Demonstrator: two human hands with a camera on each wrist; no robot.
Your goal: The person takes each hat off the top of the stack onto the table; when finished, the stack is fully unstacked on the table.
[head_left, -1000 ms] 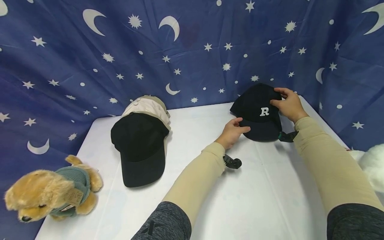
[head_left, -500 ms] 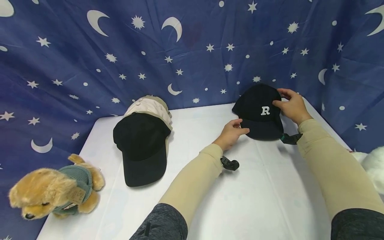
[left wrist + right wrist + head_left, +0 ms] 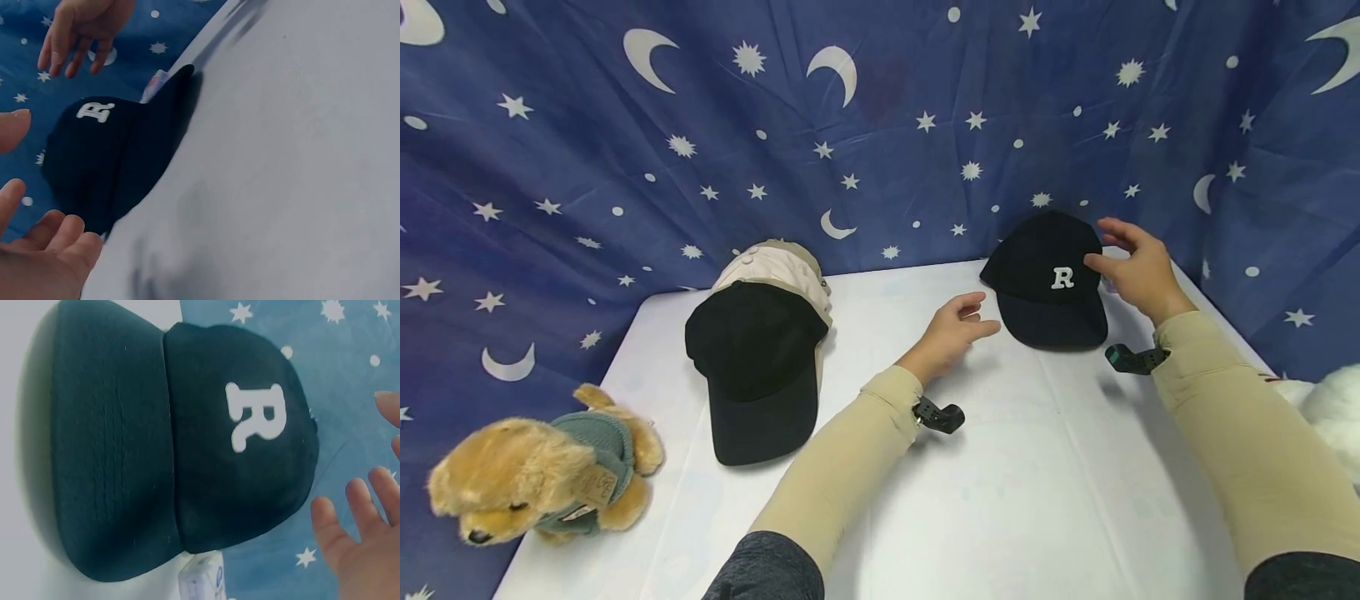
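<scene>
A dark baseball cap [image 3: 1037, 258] with a white letter R rests at the back right of the white table, its brim toward me. To the left of its brim is my left hand [image 3: 951, 333], apart from it, with fingers loosely bent and nothing held. My right hand [image 3: 1142, 267] hovers at the cap's right side, fingers spread; the right wrist view shows a gap between those fingertips [image 3: 322, 509] and the crown. On the left side of the table lies a plain black cap [image 3: 752, 358], overlapping a cream cap [image 3: 775, 271].
A plush dog [image 3: 542, 475] in a green sweater stands at the left table edge. White plush [image 3: 1333, 412] shows at the right edge. A small white packet [image 3: 203, 575] sits beside the R cap. Behind the table [image 3: 1000, 500] hangs a blue star-patterned curtain [image 3: 880, 108].
Both hands have come away from the R cap: the left hand moved left and toward me, the right hand slightly right. The cap stays where it stood.
</scene>
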